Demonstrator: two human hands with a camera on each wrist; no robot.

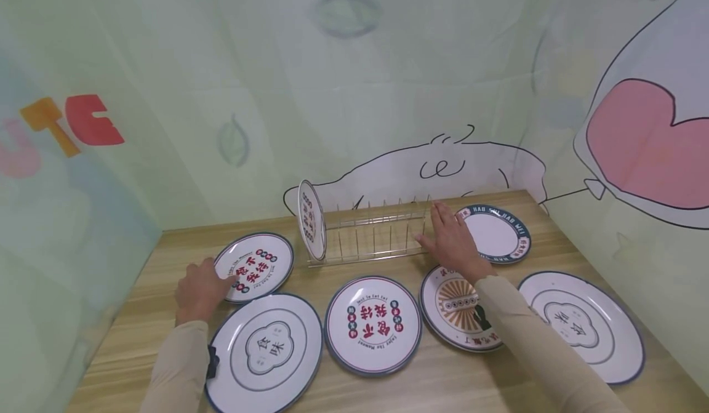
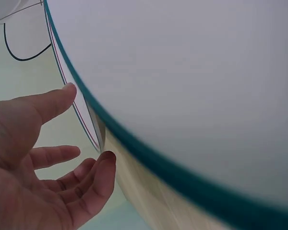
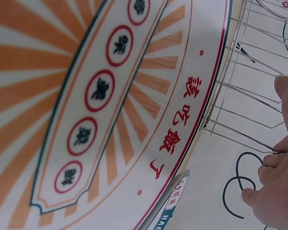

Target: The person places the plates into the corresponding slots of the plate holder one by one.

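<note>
My left hand [image 1: 202,287] is at the left edge of a white plate [image 1: 260,254] with red characters and a dark rim. In the left wrist view the thumb and fingers are spread apart beside that plate's edge [image 2: 81,112]. My right hand [image 1: 451,240] reaches to the right end of a wire plate rack [image 1: 365,256], its fingers extended. The right wrist view has the thumb and fingertips [image 3: 278,146] close against the rack's end wires [image 3: 249,136]; firm contact is hard to tell. One plate [image 1: 312,219] stands upright in the rack's left end.
Near the front lie a large white plate [image 1: 238,370], a red-lettered plate [image 1: 372,357], an orange sunburst plate [image 1: 437,302] partly under the right arm, and another large plate [image 1: 615,339]. A dark-rimmed plate [image 1: 493,231] lies right of the rack. A printed curtain [image 1: 354,105] hangs behind the wooden table [image 1: 149,302].
</note>
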